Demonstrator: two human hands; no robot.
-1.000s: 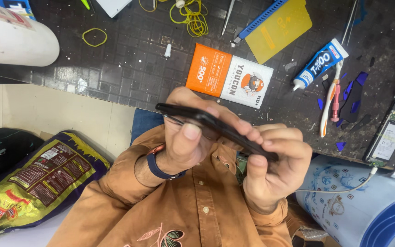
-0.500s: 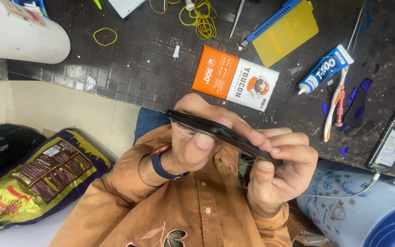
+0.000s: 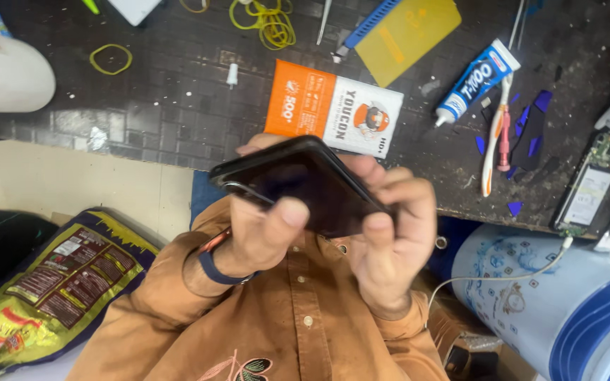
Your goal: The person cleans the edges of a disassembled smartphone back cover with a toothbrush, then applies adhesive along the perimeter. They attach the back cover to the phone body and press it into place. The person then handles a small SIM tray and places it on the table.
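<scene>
Holding a black slab-shaped smartphone (image 3: 305, 183) takes both of the person's 2 hands, and it sits tilted in the air over the near edge of the dark, scuffed workbench (image 3: 178, 106), just in front of the chest.

From the left, a yellow and dark purple foil snack bag (image 3: 44, 296) lies low beside the body. Next, the left hand (image 3: 255, 236), with a blue band at the wrist, grasps the phone's lower left end, thumb pressed on the near face. The right hand (image 3: 397, 233) clasps the right end, its fingers curled over the top edge and its thumb on the near side. Beyond them on the bench lie an orange and white cardboard box (image 3: 333, 107), a blue and white glue tube (image 3: 478, 79) and a white toothbrush with a red grip (image 3: 494, 148).

The step in hand looks like pressing or checking along the phone's edge, though the seam itself may be hidden by the fingers. Any further work on it calls for a steady 2-handed hold and even thumb pressure, without flexing the body.
</scene>
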